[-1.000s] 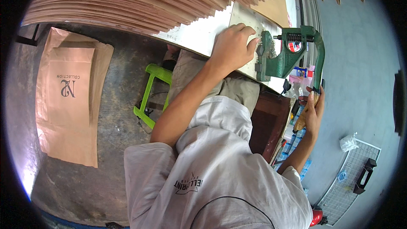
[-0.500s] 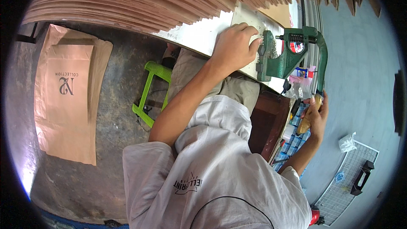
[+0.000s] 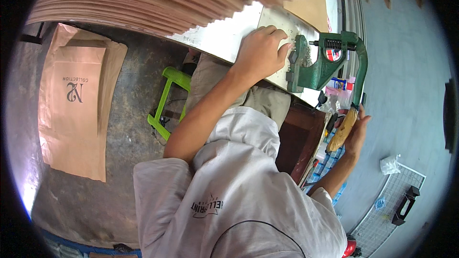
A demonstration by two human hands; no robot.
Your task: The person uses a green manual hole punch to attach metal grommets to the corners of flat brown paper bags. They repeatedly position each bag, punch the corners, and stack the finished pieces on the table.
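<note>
A green hand press [image 3: 315, 67], like an eyelet press, stands at the right end of a white tabletop [image 3: 224, 36]. Small metal bits lie in its base. My left hand [image 3: 260, 52] is over the tabletop just left of the press, fingers loosely bent and thumb apart, with nothing visible between them. The press's lever ends in a grip wrapped in tan tape [image 3: 343, 131]. Behind that grip is my right hand [image 3: 356, 131], its thumb standing off and its fingers partly hidden; the grip lies against the palm side without the hand closed round it.
A thick stack of brown paper bags [image 3: 158, 0] fills the top. A brown bag [image 3: 79, 95] lies on the floor at left, near a lime-green stool [image 3: 167, 95]. A brown sheet [image 3: 308, 9] is behind the press. Blue packets [image 3: 327, 162] sit below my right arm.
The lever's grip has swung slightly down and left. My right hand has loosened from around it, thumb now apart. My left thumb and forefinger are slightly farther apart.
</note>
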